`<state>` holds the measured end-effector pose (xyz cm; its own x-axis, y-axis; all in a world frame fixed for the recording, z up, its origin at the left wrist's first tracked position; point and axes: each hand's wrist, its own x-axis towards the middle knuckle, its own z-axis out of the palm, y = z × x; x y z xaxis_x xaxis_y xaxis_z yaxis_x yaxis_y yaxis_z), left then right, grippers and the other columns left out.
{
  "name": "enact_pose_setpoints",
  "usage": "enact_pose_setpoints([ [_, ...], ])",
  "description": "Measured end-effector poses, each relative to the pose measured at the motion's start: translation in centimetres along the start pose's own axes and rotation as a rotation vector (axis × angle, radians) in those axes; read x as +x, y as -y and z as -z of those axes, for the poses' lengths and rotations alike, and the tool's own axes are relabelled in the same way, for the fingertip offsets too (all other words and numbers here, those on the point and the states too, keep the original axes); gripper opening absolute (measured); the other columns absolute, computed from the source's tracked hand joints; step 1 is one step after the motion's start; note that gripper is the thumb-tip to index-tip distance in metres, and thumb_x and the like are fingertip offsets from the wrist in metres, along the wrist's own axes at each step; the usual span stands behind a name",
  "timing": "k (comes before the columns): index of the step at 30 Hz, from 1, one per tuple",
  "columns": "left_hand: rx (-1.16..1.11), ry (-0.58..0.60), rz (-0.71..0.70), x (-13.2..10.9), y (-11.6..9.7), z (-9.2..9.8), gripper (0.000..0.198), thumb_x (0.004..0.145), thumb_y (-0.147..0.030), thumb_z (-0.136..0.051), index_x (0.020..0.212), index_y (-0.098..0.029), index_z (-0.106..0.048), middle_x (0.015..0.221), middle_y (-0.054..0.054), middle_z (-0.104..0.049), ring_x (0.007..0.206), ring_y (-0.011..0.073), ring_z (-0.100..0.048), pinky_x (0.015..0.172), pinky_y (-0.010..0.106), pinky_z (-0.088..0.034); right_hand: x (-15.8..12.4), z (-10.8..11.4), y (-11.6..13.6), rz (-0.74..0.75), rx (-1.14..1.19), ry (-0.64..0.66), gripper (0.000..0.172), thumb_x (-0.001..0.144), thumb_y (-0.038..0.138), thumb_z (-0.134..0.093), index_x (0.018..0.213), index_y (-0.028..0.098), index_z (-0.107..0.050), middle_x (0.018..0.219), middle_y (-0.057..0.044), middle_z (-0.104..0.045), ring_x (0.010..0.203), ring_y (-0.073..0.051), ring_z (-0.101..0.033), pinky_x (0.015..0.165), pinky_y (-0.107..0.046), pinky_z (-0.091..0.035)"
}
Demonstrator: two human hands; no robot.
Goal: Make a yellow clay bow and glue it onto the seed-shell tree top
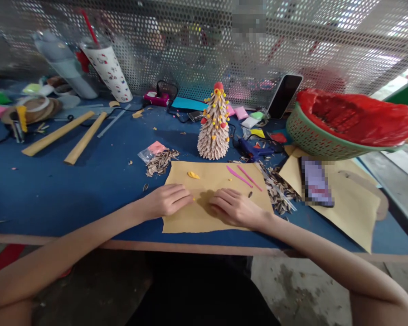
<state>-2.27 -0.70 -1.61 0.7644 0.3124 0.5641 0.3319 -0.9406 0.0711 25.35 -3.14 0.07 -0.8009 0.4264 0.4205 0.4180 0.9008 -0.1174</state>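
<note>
Both my hands rest on a tan paper sheet (221, 174) on the blue table. My left hand (168, 199) lies with its fingers curled and a tiny yellow bit at the fingertips. My right hand (233, 208) is curled with fingers together over the sheet; what lies under them is hidden. A yellow clay lump (193, 174) and two pink clay strips (244, 176) lie further back on the sheet. Behind it stands a cone tree of sunflower seeds (214, 124) dotted with yellow and red beads.
Sunflower seeds are piled left (161, 161) and right (279, 190) of the sheet. A blue glue gun (255, 148), a green basket with a red bag (347, 124), a phone (317, 181), two rolled tan tubes (71, 133) and a cup (110, 72) stand around. A perforated metal screen closes the back.
</note>
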Motion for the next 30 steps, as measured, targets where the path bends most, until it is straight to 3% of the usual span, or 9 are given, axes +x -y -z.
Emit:
enact_pose_setpoints([
  [6, -0.399, -0.017, 0.571, 1.4, -0.3, 1.2, 0.018, 0.103, -0.026, -0.048, 0.091, -0.017, -0.059, 0.086, 0.003, -0.067, 0.073, 0.0125, -0.065, 0.063, 0.022, -0.055, 0.2, -0.4, 0.0, -0.042, 0.024, 0.087, 0.039, 0.103, 0.023, -0.043, 0.140, 0.011, -0.047, 0.108, -0.014, -0.069, 0.090, -0.022, -0.066, 0.080, -0.036, -0.057],
  [8, -0.552, -0.047, 0.664, 1.8, -0.3, 1.7, 0.017, 0.102, -0.028, -0.050, 0.092, -0.017, -0.059, 0.087, 0.003, -0.068, 0.068, 0.0108, -0.066, 0.059, 0.020, -0.056, 0.2, -0.4, -0.1, -0.052, 0.042, 0.115, 0.039, 0.103, 0.024, -0.043, 0.140, 0.011, -0.047, 0.111, -0.015, -0.069, 0.092, -0.023, -0.066, 0.082, -0.037, -0.058],
  [13, -0.598, -0.077, 0.613, 2.3, 0.0, 2.0, 0.019, 0.095, -0.024, -0.061, 0.113, -0.018, -0.066, 0.096, 0.005, -0.072, 0.085, 0.0140, -0.073, 0.072, 0.021, -0.063, 0.2, -0.5, -0.2, -0.064, 0.083, 0.114, 0.037, 0.103, 0.023, -0.042, 0.137, 0.011, -0.050, 0.113, -0.016, -0.068, 0.095, -0.024, -0.066, 0.084, -0.039, -0.058],
  [15, -0.514, -0.067, 0.553, 2.4, 0.2, 1.7, 0.016, 0.095, -0.022, -0.062, 0.106, -0.020, -0.072, 0.102, 0.007, -0.073, 0.093, 0.0156, -0.072, 0.080, 0.025, -0.063, 0.1, -0.6, -0.2, -0.067, 0.109, 0.094, 0.036, 0.103, 0.022, -0.042, 0.136, 0.012, -0.051, 0.112, -0.016, -0.068, 0.096, -0.024, -0.067, 0.084, -0.039, -0.058],
  [18, -0.590, -0.051, 0.554, 2.6, 0.5, 1.3, 0.011, 0.093, -0.022, -0.065, 0.093, -0.019, -0.076, 0.093, 0.005, -0.078, 0.083, 0.0156, -0.076, 0.077, 0.024, -0.065, 0.2, -0.5, -0.2, -0.076, 0.137, 0.088, 0.034, 0.102, 0.022, -0.042, 0.133, 0.012, -0.053, 0.109, -0.015, -0.068, 0.093, -0.024, -0.066, 0.082, -0.039, -0.058],
  [21, -0.816, -0.021, 0.632, 3.2, 0.5, 0.8, 0.014, 0.094, -0.022, -0.063, 0.099, -0.018, -0.075, 0.083, 0.002, -0.080, 0.071, 0.0160, -0.078, 0.068, 0.022, -0.067, 0.3, -0.2, -0.3, -0.086, 0.178, 0.110, 0.032, 0.102, 0.023, -0.042, 0.129, 0.011, -0.055, 0.106, -0.016, -0.068, 0.092, -0.024, -0.065, 0.081, -0.040, -0.057],
  [23, -0.872, -0.012, 0.640, 4.0, 0.3, 0.5, 0.019, 0.096, -0.023, -0.060, 0.108, -0.017, -0.074, 0.094, 0.004, -0.080, 0.080, 0.0182, -0.079, 0.069, 0.022, -0.067, 0.4, 0.1, -0.5, -0.119, 0.274, 0.118, 0.030, 0.101, 0.024, -0.046, 0.126, 0.011, -0.057, 0.105, -0.016, -0.068, 0.094, -0.024, -0.065, 0.083, -0.041, -0.057],
  [26, -0.769, -0.035, 0.541, 5.5, -0.2, 0.2, 0.025, 0.099, -0.021, -0.054, 0.116, -0.018, -0.073, 0.110, 0.006, -0.078, 0.096, 0.0198, -0.077, 0.082, 0.027, -0.067, 0.4, 0.6, -0.9, -0.332, 0.556, 0.077, 0.027, 0.098, 0.026, -0.055, 0.122, 0.015, -0.061, 0.094, -0.009, -0.069, 0.082, -0.018, -0.065, 0.075, -0.032, -0.056],
  [30, -0.648, -0.051, 0.471, 7.4, -0.7, -0.4, 0.032, 0.101, -0.014, -0.049, 0.125, -0.020, -0.069, 0.124, 0.007, -0.073, 0.113, 0.0201, -0.071, 0.094, 0.030, -0.063, 0.4, 1.0, -1.5, -0.660, 0.806, -0.177, 0.018, 0.093, 0.034, -0.063, 0.101, 0.018, -0.065, 0.088, -0.004, -0.069, 0.072, -0.012, -0.064, 0.063, -0.024, -0.054],
])
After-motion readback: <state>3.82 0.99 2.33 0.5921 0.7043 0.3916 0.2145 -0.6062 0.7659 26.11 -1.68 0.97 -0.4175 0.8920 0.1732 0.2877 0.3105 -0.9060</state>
